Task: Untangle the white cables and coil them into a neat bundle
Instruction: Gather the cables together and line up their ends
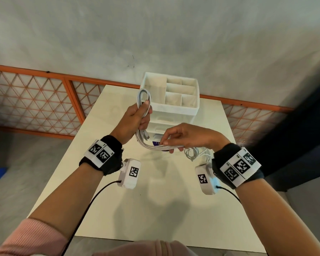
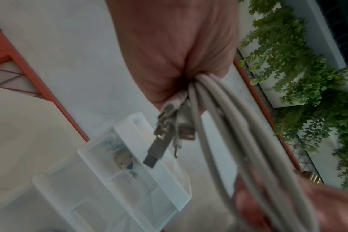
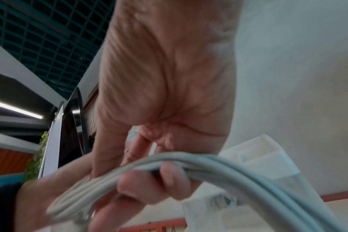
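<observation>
1. Head view: the left hand (image 1: 137, 120) was raised above a pale table (image 1: 155, 200), fingers curled round a gathered bunch of white cables (image 1: 156, 147), thumb pressed on top. A loop (image 1: 144, 96) stuck up above the fist. This hand seemed to serve as the anchor that kept the strands together. The right hand (image 1: 185, 137) pinched the same strands lower down, thumb above and fingers beneath, probably to smooth them into one run. A looser tangle of thin cable (image 1: 194, 154) lay on the table just behind the right wrist, apparently not yet gathered. A white organiser box (image 1: 190, 108) with compartments stood just beyond the hands.

2. Left wrist view: the palm was clenched on the strands, and several connector plugs (image 2: 169, 135) hung free below the grip, so the ends appeared to be lined up together. The fingers themselves were hidden.

3. Right wrist view: blurred fingertips (image 3: 169, 177) curled under the cable bunch, which arched across them, held rather than slack.
</observation>
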### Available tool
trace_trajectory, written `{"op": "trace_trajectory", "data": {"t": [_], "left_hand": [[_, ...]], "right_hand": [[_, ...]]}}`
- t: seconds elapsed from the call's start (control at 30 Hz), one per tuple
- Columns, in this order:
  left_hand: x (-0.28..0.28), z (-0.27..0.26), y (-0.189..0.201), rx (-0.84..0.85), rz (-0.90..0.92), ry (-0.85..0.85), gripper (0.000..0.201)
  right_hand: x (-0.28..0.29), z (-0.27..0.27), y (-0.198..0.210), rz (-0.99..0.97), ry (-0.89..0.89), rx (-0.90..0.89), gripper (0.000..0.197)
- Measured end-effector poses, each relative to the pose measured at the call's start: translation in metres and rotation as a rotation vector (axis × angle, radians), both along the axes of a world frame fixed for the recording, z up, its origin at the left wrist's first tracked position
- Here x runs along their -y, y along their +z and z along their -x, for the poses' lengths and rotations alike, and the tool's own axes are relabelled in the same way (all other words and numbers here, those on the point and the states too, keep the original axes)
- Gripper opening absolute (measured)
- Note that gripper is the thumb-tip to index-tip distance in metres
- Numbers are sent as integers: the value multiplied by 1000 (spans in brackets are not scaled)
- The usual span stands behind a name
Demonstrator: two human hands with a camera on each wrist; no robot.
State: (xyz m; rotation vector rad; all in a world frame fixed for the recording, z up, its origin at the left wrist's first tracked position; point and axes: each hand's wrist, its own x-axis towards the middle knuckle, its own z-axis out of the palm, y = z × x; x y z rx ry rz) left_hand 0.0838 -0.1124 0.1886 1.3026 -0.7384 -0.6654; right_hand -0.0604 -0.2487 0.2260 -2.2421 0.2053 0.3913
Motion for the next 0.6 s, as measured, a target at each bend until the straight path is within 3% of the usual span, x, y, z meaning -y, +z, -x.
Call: {"op": "trace_trajectory", "data": {"t": [0.23, 0.43, 0.6], "left_hand": [[-7, -2, -1, 17, -27, -25, 35], [-3, 14, -4, -7, -117, -138, 35], [3, 24, 0, -68, -133, -160, 38]], "right_hand": [[3, 8, -27, 157, -80, -6, 45], [1, -1, -17, 202, -130, 244, 29], [-9, -7, -6, 188, -132, 399, 30]]}}
